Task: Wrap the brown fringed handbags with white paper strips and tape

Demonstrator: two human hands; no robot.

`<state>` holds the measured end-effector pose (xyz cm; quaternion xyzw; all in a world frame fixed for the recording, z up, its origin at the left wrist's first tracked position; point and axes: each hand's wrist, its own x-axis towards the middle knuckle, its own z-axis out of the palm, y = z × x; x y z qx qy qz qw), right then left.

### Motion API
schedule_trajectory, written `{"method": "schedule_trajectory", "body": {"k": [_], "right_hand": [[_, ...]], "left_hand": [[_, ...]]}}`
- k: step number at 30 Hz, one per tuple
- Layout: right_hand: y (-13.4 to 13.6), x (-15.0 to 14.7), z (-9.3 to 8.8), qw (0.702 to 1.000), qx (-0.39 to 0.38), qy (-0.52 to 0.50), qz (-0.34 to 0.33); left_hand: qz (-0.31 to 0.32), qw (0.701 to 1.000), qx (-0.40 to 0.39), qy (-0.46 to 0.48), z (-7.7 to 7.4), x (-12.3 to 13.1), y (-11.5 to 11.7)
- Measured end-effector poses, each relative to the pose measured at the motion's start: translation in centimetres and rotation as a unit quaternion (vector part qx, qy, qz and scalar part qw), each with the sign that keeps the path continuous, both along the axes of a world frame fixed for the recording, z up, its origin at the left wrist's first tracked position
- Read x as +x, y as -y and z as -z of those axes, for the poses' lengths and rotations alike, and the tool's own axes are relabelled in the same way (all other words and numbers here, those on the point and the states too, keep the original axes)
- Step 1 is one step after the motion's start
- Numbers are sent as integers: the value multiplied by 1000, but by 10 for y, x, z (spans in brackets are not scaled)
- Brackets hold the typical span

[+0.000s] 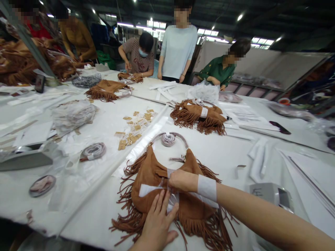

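Observation:
A brown suede fringed handbag (146,174) lies on the white table in front of me, its handle pointing away. My left hand (158,218) rests on the bag's lower front with its fingers spread. Just above it, my right hand (181,180) is closed at the middle of the bag's opening, gripping a clear plastic strip (173,202) that runs down the front. White paper (148,190) shows across the bag under my hands. A white band (207,188) wraps my right wrist. On the handle sits a wrapped coil (168,138).
Another fringed bag (200,113) lies beyond mine, with tan tags (133,130) scattered to its left. Wrapped strap coils (93,151) and a grey tape dispenser (26,158) are at left. A second dispenser (270,195) stands by my right forearm. Several co-workers (178,52) are across the table.

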<state>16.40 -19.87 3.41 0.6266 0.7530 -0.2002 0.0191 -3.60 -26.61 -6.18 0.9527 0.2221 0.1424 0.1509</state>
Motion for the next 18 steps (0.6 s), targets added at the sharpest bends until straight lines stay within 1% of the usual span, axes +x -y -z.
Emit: {"method": "schedule_trajectory", "body": {"k": [2,3,5,7,8,10,12,14,15,17,18], "right_hand": [[-11,8,5,999,-28,14,-43],[-17,13,6,998,-37,18,-53],[-26,25,3,998,-41,26,-50],[-26,32,-5,999,-23,34,-27],[-20,33,-9,999,-6,39,-10],[1,26,-15,998,28,50,22],[32,10,-10,997,53,51,35],[63,-8,6,995,80,48,20],[76,-14,16,992,111,53,3],[93,-21,34,986,150,71,-10],[98,-21,40,984,158,79,-11]], "left_hand": [[3,1000,-3,-2,0,0,-1],[3,1000,-6,-3,0,0,-1],[3,1000,-9,-5,1,0,-2],[4,1000,-6,-6,2,2,-2],[5,1000,0,-4,3,3,-2],[8,1000,19,6,7,4,-2],[10,999,44,19,12,4,-3],[15,996,77,31,14,1,-6],[23,994,101,43,13,-2,-8],[44,985,154,67,7,-7,-17],[54,981,176,69,2,-10,-23]]}}
